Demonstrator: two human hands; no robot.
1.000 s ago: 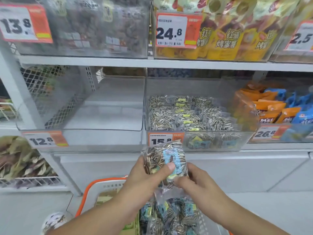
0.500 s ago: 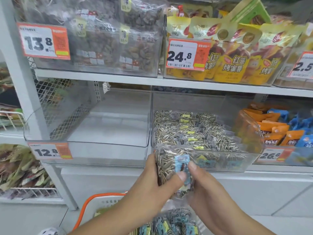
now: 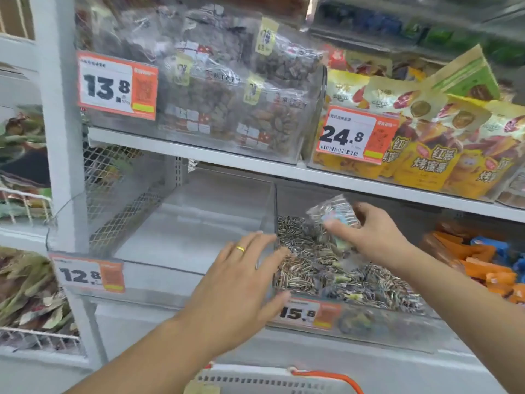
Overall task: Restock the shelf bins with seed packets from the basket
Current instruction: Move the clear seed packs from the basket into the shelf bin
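My right hand [image 3: 372,237] grips a clear packet of striped sunflower seeds [image 3: 333,213] and holds it inside the clear bin tagged 15.8 [image 3: 369,327], above the seed packets [image 3: 326,268] lying there. My left hand [image 3: 241,282], with a gold ring, is spread flat with straight fingers in front of the wall between that bin and the bin tagged 12.8 [image 3: 159,282]; it holds nothing. Only the rim and orange handle of the white basket [image 3: 284,379] show at the bottom edge.
The upper shelf [image 3: 199,155] carries a bin of brown nut bags [image 3: 227,89] tagged 13.8 and yellow snack bags [image 3: 426,137] tagged 24.8. Orange and blue packets [image 3: 477,260] fill the bin to the right. A white upright post [image 3: 56,137] stands at left.
My right hand has carried the seed packet up into the 15.8 bin. My left hand let go of it and now hovers spread open. The view tilted up, leaving only the basket's rim visible.
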